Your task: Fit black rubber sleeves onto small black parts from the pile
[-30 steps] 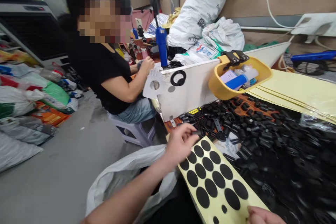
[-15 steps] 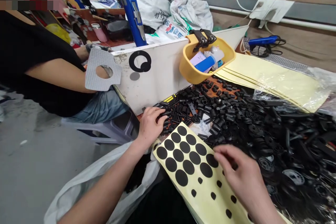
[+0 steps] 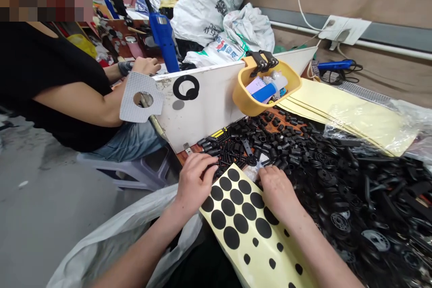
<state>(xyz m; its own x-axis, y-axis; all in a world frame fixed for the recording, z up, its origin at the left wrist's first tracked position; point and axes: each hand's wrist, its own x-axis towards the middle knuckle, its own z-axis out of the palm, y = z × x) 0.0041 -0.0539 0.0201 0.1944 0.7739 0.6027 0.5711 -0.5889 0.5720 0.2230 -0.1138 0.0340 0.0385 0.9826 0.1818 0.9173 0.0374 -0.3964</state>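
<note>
yellow sheet's point(image 3: 251, 238) top edge sits between left hand point(image 3: 195, 184) and right hand point(image 3: 278, 193).

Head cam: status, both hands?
Left hand over small black rubber parts. Right hand at upper edge of cream sheet of black adhesive dots. White divider beyond; co-worker past it.

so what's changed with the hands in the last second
The right hand moved up from the lower edge of the yellow sheet of black dots to its top edge, beside the black rubber parts. The left hand moved to the sheet's upper left corner. The dots look unchanged.
</note>
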